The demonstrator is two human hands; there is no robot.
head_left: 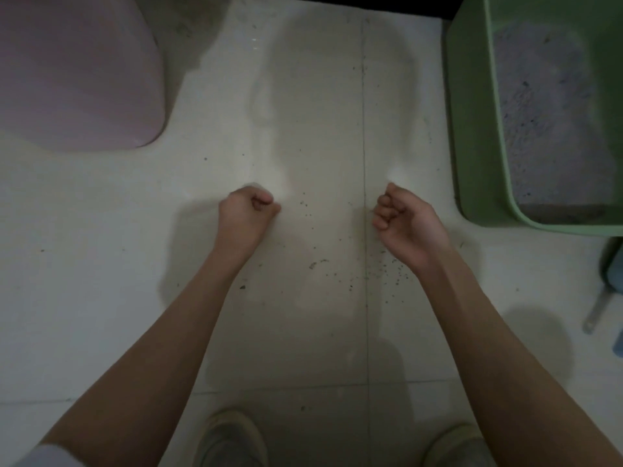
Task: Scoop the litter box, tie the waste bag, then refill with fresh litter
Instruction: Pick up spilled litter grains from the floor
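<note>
From the head view, the green litter box is seen at the right edge on the tiled floor, with greyish, dark-specked litter spread inside it. A pink container is parked at the top left, contents hidden. Both arms are stretched out over the floor: the left hand is balled up, fingers curled tight on nothing, and the right hand is curled the same way, empty. Dark crumbs are scattered between and below the hands. Two shoes are caught at the bottom.
</note>
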